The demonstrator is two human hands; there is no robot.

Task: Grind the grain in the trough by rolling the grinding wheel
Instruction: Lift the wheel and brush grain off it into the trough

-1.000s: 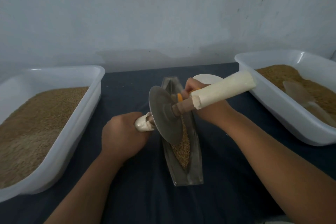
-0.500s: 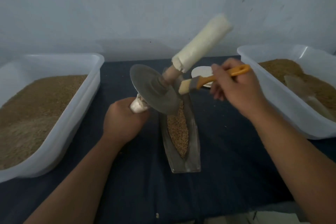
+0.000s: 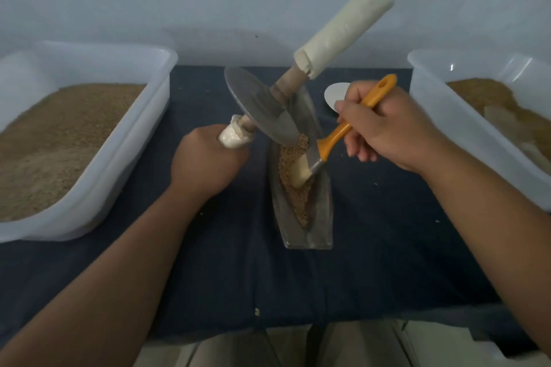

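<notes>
**Brushing the grain together between rolls**

The left hand (image 3: 205, 161) is gripping one handle of the single grinding wheel (image 3: 259, 110), holding it tilted over the far end of the one trough (image 3: 320, 217) at mid-tabletop. The right hand (image 3: 384, 131), fingers curled round one orange brush (image 3: 337, 134), is sweeping the grain (image 3: 295, 188). The next move probably calls for parking the brush and lowering the wheel level. Two tubs (image 3: 119, 164) (image 3: 447, 128) are flanking at the left and right edges.

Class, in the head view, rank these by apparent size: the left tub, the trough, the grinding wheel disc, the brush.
Largest first:
1. left tub
2. trough
3. grinding wheel disc
4. brush, which is longer but thinner, so the order of these last two is unsure.
</notes>
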